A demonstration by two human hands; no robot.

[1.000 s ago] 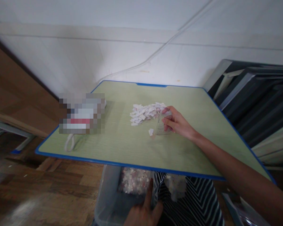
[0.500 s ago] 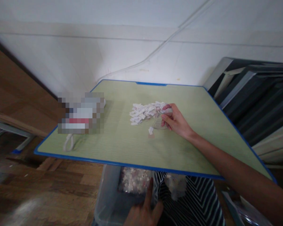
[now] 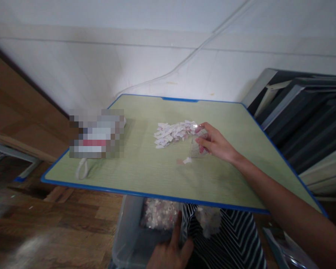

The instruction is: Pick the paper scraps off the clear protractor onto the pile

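My right hand [image 3: 211, 144] pinches a small clear plastic bag [image 3: 195, 149] over the folding table, its fingers closed on the bag. Just left of the bag lies a pile of small white paper slips [image 3: 172, 135]. A single white slip [image 3: 187, 160] and a pinkish piece [image 3: 180, 161] lie apart, in front of the pile. Below the table edge, my left hand [image 3: 170, 252] is at the side of a clear plastic bin [image 3: 121, 239], index finger stretched out and thumb apart, with nothing visible in it. Shiny clear packets [image 3: 161, 215] fill the far part of the bin.
The green table [image 3: 145, 168] has a blue rim. A blurred-out item [image 3: 98, 136] with a white loop [image 3: 82, 169] lies at its left. Striped cloth bearing a crumpled clear bag [image 3: 209, 220] is below. Dark panels [image 3: 305, 101] lean at right, a cardboard box [image 3: 25, 108] at left.
My right hand has shifted slightly right and opened its grip a little on the bag. The loose white slip has moved right. My left hand stays put.
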